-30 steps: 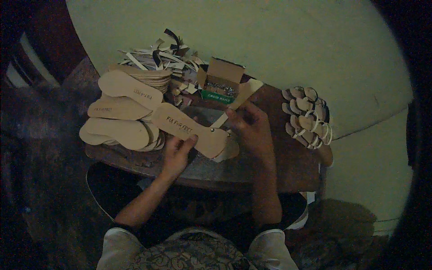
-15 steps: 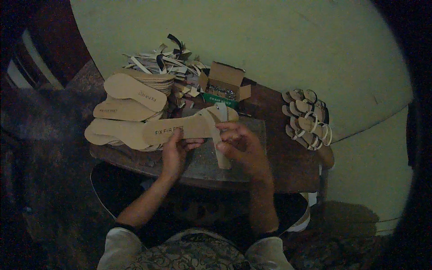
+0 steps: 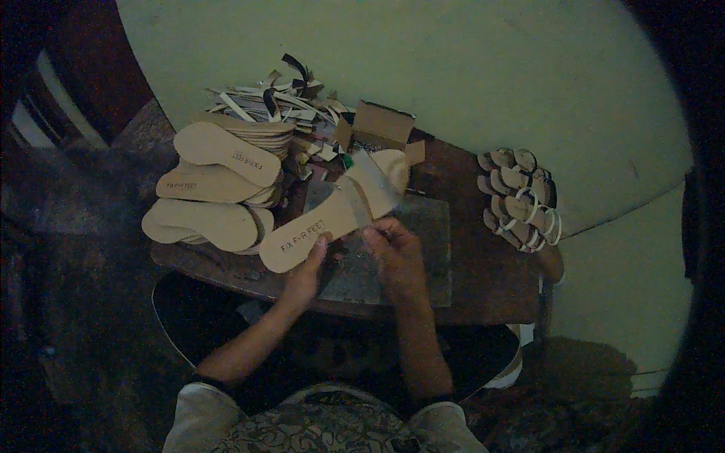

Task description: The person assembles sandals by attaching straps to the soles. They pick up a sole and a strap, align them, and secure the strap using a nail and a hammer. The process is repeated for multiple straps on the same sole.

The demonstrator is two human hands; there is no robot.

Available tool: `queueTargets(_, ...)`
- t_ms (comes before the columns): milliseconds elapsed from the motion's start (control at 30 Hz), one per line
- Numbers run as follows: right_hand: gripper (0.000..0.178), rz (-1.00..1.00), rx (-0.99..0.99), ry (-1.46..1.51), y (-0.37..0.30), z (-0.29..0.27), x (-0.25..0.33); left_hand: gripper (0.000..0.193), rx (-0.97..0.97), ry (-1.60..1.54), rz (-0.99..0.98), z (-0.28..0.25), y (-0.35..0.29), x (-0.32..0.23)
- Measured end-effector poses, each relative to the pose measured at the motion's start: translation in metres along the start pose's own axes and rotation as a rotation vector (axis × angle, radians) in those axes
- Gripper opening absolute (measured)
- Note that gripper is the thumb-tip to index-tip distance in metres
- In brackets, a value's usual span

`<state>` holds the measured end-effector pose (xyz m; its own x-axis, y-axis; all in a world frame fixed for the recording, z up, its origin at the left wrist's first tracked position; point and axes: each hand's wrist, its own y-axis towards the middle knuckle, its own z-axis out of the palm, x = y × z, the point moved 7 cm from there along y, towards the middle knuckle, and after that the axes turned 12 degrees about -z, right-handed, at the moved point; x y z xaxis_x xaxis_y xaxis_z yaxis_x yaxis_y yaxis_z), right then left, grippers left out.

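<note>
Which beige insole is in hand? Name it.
The strapped insole in the left hand; the other beige insoles lie piled left of it, without visible straps.

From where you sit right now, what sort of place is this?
Probably a small sandal-making workshop: there are stacks of beige soles, a heap of cut strips, and a strapped sole in the left hand.

Seated at the table, the person wears a pale greyish left sleeve (image 3: 202,415) and a matching right sleeve (image 3: 445,429), each with a dark edge at its opening. Between them I see a patterned top (image 3: 325,434) with dark, curling scrollwork; left hand (image 3: 306,273) and right hand (image 3: 399,257) are bare
</note>
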<state>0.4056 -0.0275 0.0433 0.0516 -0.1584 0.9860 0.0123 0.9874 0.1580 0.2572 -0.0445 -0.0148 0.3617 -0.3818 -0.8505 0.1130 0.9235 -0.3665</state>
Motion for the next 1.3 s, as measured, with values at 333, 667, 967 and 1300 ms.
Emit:
queueTargets(333, 0.009, -0.075, 0.097, -0.198, 0.008, -0.027, 0.03, 0.04, 0.369, -0.175, -0.073, -0.001, -0.004, -0.052)
queueTargets(667, 0.016, -0.323, -0.057, -0.706, 0.005, -0.032, 0.056, 0.022, 0.092, 0.311, -0.042, -0.002, -0.006, -0.046)
queueTargets(967, 0.025, -0.394, -0.017, -0.804, 0.003, -0.032, 0.056, 0.023, 0.121, 0.398, 0.036, 0.002, -0.001, -0.037)
queueTargets(1300, 0.03, -0.299, -0.196, -0.405, 0.008, -0.033, 0.035, 0.022, 0.211, 0.421, 0.083, 0.019, -0.011, -0.033)
